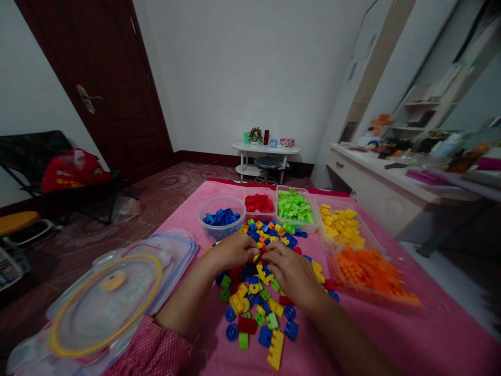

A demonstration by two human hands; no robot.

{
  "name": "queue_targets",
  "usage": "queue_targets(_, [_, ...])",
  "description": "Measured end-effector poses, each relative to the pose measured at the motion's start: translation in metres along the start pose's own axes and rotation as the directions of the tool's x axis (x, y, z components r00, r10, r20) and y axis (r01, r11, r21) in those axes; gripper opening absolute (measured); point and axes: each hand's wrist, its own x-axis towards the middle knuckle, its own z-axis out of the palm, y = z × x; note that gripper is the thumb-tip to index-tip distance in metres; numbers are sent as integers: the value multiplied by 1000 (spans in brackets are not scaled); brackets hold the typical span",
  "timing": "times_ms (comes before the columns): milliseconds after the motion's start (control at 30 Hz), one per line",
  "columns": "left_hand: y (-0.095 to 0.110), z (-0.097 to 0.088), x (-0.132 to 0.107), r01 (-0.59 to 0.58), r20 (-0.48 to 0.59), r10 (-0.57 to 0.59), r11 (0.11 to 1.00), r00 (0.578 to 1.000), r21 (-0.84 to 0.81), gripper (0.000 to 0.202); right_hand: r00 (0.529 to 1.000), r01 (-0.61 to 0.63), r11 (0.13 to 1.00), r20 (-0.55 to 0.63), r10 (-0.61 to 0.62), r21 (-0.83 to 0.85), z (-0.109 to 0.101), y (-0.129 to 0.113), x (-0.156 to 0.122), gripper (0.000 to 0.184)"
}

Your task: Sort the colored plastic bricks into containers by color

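Note:
A mixed heap of building blocks (pixel 254 298) in yellow, blue, red and green lies on the pink cloth. Over its middle, my left hand (pixel 239 248) has its fingers curled together, with a small yellow block (pixel 256 258) at the fingertips. Close beside it, my right hand (pixel 290 269) rests on the heap, its bent fingers somewhat apart, near small red blocks (pixel 264 249). Nothing held shows in the right hand, though its palm is hidden. In front of both hands, a round tub (pixel 200 215) holds blue blocks.
Behind the heap stand clear boxes of red blocks (pixel 259 203), green blocks (pixel 294 207), yellow blocks (pixel 341 225) and, at right, orange blocks (pixel 371 271). Stacked plastic lids (pixel 88 308) lie at left, one yellow-rimmed. A white dressing table (pixel 376 183) stands beyond the cloth at right.

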Motion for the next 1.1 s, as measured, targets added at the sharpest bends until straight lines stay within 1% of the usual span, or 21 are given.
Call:
queue_targets(100, [2, -5, 0, 44, -46, -43, 999, 998, 7, 31, 998, -56, 997, 7, 57, -49, -1, -2, -1, 15])
queue_targets(167, [4, -9, -2, 71, -80, -71, 997, 994, 5, 32, 998, -68, 995, 14, 69, -76, -1, -3, -1, 13])
queue_targets(233, [7, -13, -5, 65, -83, -66, 998, 994, -25, 28, 997, -73, 993, 29, 75, -89, -2, -5, -1, 12])
queue_targets(300, [9, -14, -9, 8, -34, -9, 999, 999, -46, 23, 995, -89, 992, 40, 92, -85, -2, -5, -1, 12])
queue_targets(400, [14, -9, -12, -97, 80, 97, 995, 992, -4, 33, 991, -126, 991, 40, 128, -46, -2, -5, -1, 17])
queue_targets(467, [19, -4, -13, -127, 95, 121, 990, 988, 53, 38, 989, -144, 990, 40, 144, -12, -1, -3, -1, 25])
queue_targets(533, [25, 1, -12, -113, 57, 107, 987, 993, 111, 37, 987, -146, 989, 63, 145, 7, 0, -2, -1, 26])
queue_targets(600, [32, 3, -11, -63, 4, 64, 984, 998, 165, 31, 986, -143, 990, 86, 141, 14, 1, -1, -1, 19])
queue_targets(667, [37, 5, -11, -12, -22, 17, 980, 1000, 199, 26, 986, -150, 988, 75, 147, 28, 2, 0, -2, 14])
queue_targets(767, [41, 5, -10, 14, -14, -12, 979, 1000, 202, 25, 987, -156, 985, 44, 153, 72, 3, 1, -2, 15])
queue_targets(900, [39, 5, -10, 25, 17, -28, 983, 999, 184, 27, 985, -164, 981, 78, 156, 107, 4, 1, -1, 18])
queue_targets(1000, [35, 5, -10, 3, 35, -9, 984, 999, 179, 30, 980, -189, 973, 82, 179, 134, 5, 3, 1, 17])
queue_targets(1100, [34, 4, -11, -17, 46, 8, 981, 999, 192, 33, 984, -177, 971, 65, 168, 161, 8, 6, 1, 19])
